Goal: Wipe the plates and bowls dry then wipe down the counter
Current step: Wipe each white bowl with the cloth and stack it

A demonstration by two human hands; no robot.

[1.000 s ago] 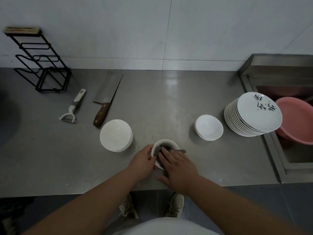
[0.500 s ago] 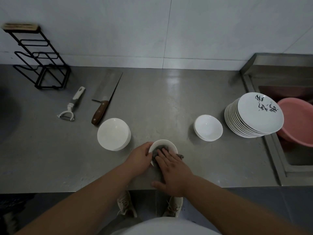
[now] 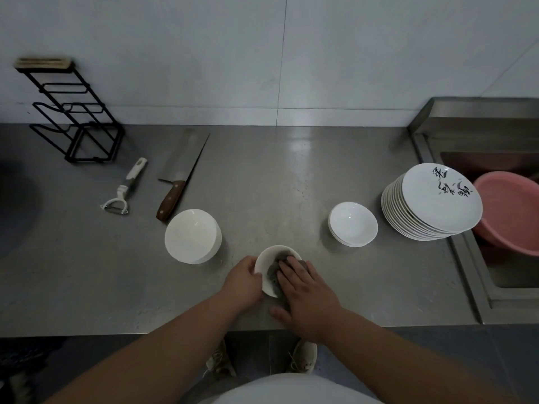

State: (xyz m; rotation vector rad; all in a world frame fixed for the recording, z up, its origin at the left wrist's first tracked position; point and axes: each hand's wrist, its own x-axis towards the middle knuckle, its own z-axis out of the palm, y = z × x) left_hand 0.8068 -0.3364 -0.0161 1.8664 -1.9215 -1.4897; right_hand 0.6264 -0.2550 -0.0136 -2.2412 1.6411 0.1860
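Left grip [image 3: 243, 279] curls round the near-left rim of the bowl [image 3: 269, 256], which tilts toward me near the table's [image 3: 291, 185] front edge. Right grip [image 3: 309, 295] is wide and flat, fingers straight, pressing the cloth [image 3: 274, 271] into the bowl. Change over the last second: the cloth tail over the right rim is now bunched inside, with my fingers deeper. Judgement: inner wipe under way; the plates [image 3: 437, 202] and the table wipe appear to be pending.
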